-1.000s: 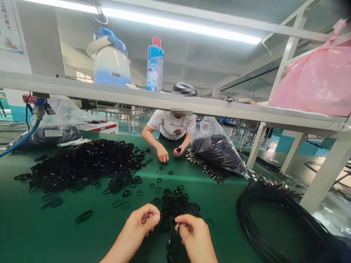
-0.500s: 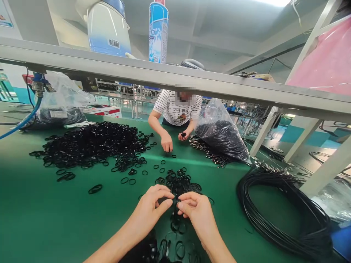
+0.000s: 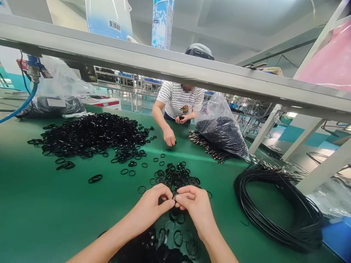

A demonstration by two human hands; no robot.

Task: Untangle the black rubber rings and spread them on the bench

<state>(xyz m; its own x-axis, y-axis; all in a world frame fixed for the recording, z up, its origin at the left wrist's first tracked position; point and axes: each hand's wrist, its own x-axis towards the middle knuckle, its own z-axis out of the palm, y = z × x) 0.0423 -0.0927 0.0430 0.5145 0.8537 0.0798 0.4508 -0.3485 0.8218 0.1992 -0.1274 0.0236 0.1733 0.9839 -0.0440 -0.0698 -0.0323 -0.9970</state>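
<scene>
My left hand [image 3: 153,202] and my right hand [image 3: 196,206] meet at the fingertips above the green table top [image 3: 68,215]. Thumb and forefinger are pinched on each; whatever sits between them is too small and hidden to make out. Just beyond my fingers lies a small heap of black rings [image 3: 178,176], partly covered by them. Below and between my wrists, more loose black rings [image 3: 178,238] lie beside a dark pile [image 3: 145,246], which my left forearm partly hides.
A large heap of black rings [image 3: 93,135] spreads at the left. On the right lie a coiled bundle of black cable [image 3: 241,204] and a clear bag of black parts [image 3: 225,133]. Across the table a co-worker's hand [image 3: 169,138] picks at small black pieces. A metal shelf beam [image 3: 164,62] crosses overhead.
My two hands have come together until their fingertips touch. The co-worker's reaching hand has shifted slightly right. My view has tilted down a little.
</scene>
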